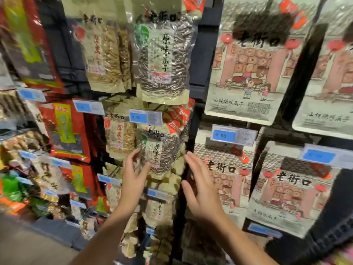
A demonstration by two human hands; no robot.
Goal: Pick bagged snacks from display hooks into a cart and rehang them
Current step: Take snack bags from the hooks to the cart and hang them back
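— Biggest first: black display rack (298,77), hung top to bottom with snack bags. Large cartoon-printed bags (246,60) on the right, red bags (65,129) on the left, clear seed and strip snacks down the middle column.

— And the one to take?

— Probably the sunflower seed bag (162,150) in the middle row, under the blue price tag (145,117). Hanging upright, long axis vertical, top edge hidden behind that tag. Hook itself not visible.

— Nearer hand?

— Left hand (133,169). Fingertips already at the bag's lower left edge, seemingly touching the film, fingers spread and only lightly bent, nothing gripped. Bag up and to the right of those fingers.

— Other side?

— Right hand (200,190) just beside the bag's right edge, in front of the rack's upright post, fingers straight and apart, holding nothing. Bag up and to the left of it.

— So, between both palms?

— Yes, flanked on both sides. Likely next: close in, lift up and off toward the body. No cart in view.
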